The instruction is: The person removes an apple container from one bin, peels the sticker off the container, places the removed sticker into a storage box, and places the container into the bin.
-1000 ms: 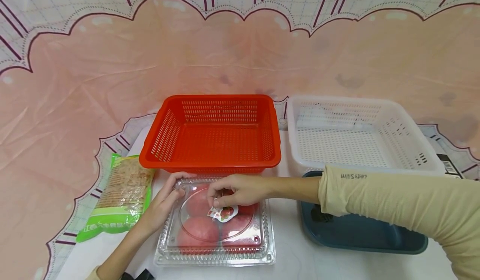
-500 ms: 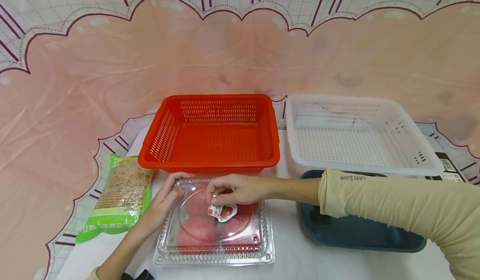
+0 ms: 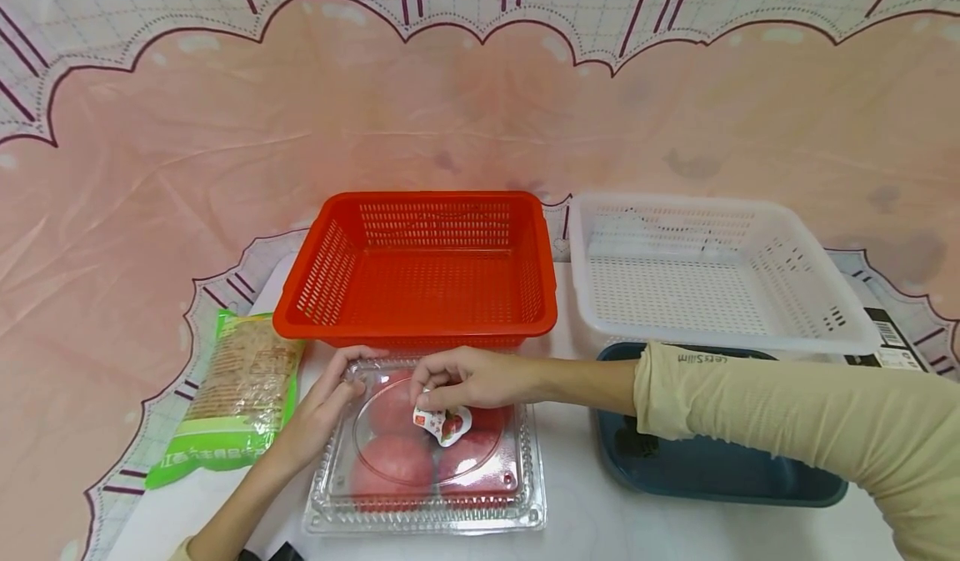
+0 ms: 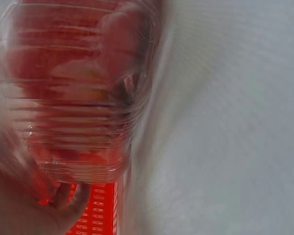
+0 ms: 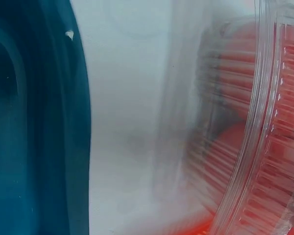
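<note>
Right at the middle, the right hand (image 3: 468,378) comes over the clear plastic box (image 3: 333,507), thumb and fingers pinching the left tip of a small white label (image 3: 453,426) printed with red fruit; how much of that label is stuck to the lid, I cannot tell! Across at the far left corner, the left hand (image 3: 326,403) holds the box, its fingers along the far edge and the thumb near the lid's left side, and the left wrist camera catches that grip bent round the ribbed plastic. Inside sit round red fruits (image 3: 393,465), showing clearly through the lid. The box rests flat on the white surface (image 3: 577,519), just in front of the red basket (image 3: 427,286). Over on the left, a green-edged bag (image 3: 236,386) lies tilted, just beside the basket. On the right, a dark blue tray (image 3: 720,465) stands near the box, a strip of surface between them, partly hidden under the pale yellow sleeve (image 3: 780,403). Behind the tray there's the white basket (image 3: 675,294), and behind everything hangs a peach-coloured printed cloth (image 3: 450,102).
</note>
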`<state>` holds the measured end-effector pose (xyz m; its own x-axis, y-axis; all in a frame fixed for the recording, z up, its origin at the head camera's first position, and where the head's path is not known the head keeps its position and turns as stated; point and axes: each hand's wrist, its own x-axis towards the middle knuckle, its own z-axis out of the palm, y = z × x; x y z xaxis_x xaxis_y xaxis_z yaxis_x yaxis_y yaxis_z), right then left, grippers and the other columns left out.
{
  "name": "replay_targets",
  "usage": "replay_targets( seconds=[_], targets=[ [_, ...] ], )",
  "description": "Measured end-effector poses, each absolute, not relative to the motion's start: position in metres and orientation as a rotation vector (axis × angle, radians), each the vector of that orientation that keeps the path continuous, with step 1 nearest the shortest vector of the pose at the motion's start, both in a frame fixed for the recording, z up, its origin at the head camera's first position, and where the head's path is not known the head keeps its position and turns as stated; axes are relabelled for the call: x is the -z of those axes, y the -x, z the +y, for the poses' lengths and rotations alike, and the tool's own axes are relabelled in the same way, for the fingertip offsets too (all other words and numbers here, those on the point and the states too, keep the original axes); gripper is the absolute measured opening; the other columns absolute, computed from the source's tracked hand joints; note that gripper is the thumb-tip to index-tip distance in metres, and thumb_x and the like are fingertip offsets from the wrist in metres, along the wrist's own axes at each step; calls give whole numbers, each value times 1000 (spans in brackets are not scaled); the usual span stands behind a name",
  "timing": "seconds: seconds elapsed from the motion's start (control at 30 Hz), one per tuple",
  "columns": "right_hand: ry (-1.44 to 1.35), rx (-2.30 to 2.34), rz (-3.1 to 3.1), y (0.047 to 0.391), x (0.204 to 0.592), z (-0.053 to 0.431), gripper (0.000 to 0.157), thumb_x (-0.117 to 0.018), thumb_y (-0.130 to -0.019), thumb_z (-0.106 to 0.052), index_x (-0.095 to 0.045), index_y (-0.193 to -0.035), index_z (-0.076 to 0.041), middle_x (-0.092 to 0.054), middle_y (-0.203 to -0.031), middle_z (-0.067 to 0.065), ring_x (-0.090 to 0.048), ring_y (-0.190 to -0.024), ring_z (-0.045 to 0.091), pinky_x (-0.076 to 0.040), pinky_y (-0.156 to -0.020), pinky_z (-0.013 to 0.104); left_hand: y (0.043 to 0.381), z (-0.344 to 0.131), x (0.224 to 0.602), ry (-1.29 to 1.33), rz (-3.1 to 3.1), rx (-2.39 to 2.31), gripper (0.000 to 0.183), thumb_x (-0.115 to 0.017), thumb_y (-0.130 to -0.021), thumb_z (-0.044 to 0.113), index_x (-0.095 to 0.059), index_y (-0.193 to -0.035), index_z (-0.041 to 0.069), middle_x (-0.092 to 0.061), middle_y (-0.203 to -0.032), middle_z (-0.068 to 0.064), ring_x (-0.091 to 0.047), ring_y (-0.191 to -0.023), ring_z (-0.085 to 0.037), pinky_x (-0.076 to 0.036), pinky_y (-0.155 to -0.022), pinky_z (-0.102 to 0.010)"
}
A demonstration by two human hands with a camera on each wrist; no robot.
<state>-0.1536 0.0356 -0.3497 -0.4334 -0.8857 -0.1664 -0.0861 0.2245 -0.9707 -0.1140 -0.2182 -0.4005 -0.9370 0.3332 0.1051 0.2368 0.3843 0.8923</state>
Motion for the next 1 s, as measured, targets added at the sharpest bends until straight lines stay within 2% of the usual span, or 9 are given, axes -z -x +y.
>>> replay_targets(
  seconds=[0.2, 0.4, 0.6, 0.8, 0.87, 1.0],
  targets=[
    [854, 1322, 1668, 153, 351, 34, 15, -53, -97, -7, -56, -108, 3, -57, -81, -5, -51, -68, 7, -43, -62, 16, 114, -218, 401, -522, 2526, -1620, 38, -35, -96, 4, -45, -132, 14, -49, -131, -3, -44, -116, 3, -34, -97, -13],
    [841, 1309, 1674, 154, 347, 33, 15, -53, -97, -7, -55, -110, 2, -56, -78, -3, -50, -63, 8, -43, -58, 17, 114, -219, 401, -516, 2532, -1625, 37, -36, -96, 4, -45, -131, 13, -49, -132, -3, -44, -116, 3, -34, -97, -12],
    [883, 1294, 1644, 145, 336, 31, 12, -51, -99, -9, -54, -108, -1, -57, -81, 7, -55, -68, 9, -48, -65, 20, 114, -219, 402, -525, 2520, -1632, 37, -37, -97, 4, -45, -131, 13, -52, -128, -6, -49, -112, 1, -37, -94, -14],
    [988, 1234, 1523, 126, 327, 34, 11, -49, -99, -7, -50, -106, 1, -53, -78, 4, -50, -67, 4, -44, -65, 14, 113, -219, 402, -559, 2531, -1650, 37, -37, -96, 1, -47, -130, 12, -53, -127, -7, -50, -111, 1, -37, -93, -13],
    [999, 1232, 1506, 123, 324, 37, 11, -49, -99, -6, -50, -105, 2, -55, -80, 12, -51, -66, 4, -44, -64, 14, 113, -219, 402, -559, 2534, -1653, 37, -37, -95, 1, -47, -130, 11, -53, -127, -7, -49, -111, 2, -37, -93, -12],
    [1037, 1229, 1570, 120, 320, 49, 10, -52, -98, -8, -53, -105, -1, -57, -85, 16, -53, -67, 3, -47, -64, 15, 114, -219, 402, -559, 2528, -1651, 36, -36, -96, 2, -46, -130, 11, -50, -127, -6, -47, -113, 3, -35, -94, -11]
  ],
)
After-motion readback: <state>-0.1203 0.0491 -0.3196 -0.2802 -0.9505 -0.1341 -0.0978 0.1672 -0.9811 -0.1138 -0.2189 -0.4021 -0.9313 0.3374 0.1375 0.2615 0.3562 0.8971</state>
